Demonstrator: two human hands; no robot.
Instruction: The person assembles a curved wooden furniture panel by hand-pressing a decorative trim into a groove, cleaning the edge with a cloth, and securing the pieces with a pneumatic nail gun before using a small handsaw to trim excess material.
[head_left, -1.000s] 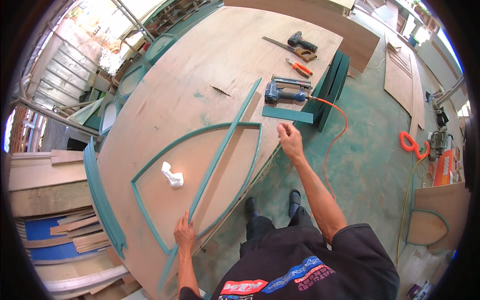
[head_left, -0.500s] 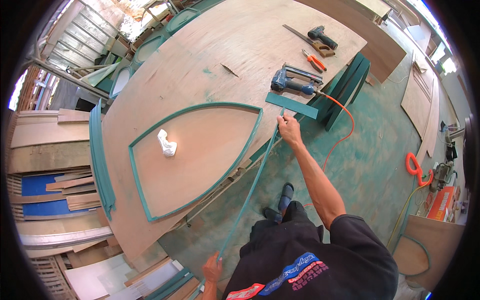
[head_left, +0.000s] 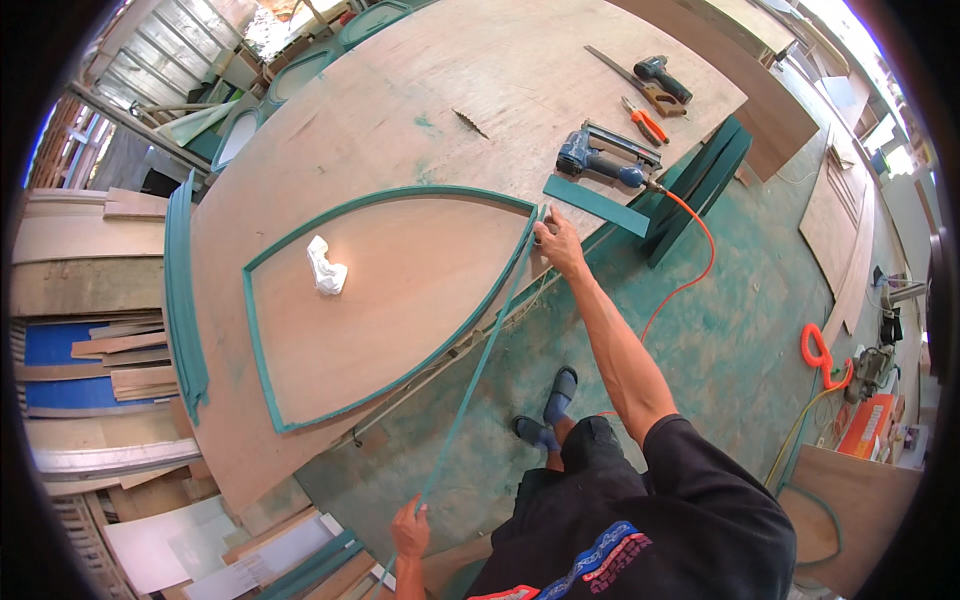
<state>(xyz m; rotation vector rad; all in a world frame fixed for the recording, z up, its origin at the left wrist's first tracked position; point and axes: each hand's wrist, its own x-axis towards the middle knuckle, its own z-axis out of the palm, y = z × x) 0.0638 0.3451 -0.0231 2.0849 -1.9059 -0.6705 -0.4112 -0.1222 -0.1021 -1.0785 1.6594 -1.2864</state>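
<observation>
My right hand (head_left: 560, 244) pinches the upper end of a long thin teal strip (head_left: 478, 372). That end lies close against the pointed tip of a teal arched frame (head_left: 258, 345) on the wooden table; whether they touch, I cannot tell. Lower down, my left hand (head_left: 410, 528) is closed round the same strip, which runs on past it toward the lower edge. Inside the frame's outline sits a crumpled white piece of paper or cloth (head_left: 326, 267). Just beyond my right hand lie a flat teal board (head_left: 597, 206) and a blue nail gun (head_left: 605, 158) with an orange hose.
Orange-handled pliers (head_left: 645, 122), a handsaw (head_left: 650, 92) and a dark power tool (head_left: 663, 78) lie near the table's far right corner. Teal strips (head_left: 182, 300) are stacked along its left edge. Curved teal pieces (head_left: 700, 190) stand beside the table. The orange hose (head_left: 705, 240) trails to the floor.
My right hand has moved left, bringing the strip's upper end from over the teal board to the frame's tip. My left hand still holds the strip low down. The view has shifted slightly.
</observation>
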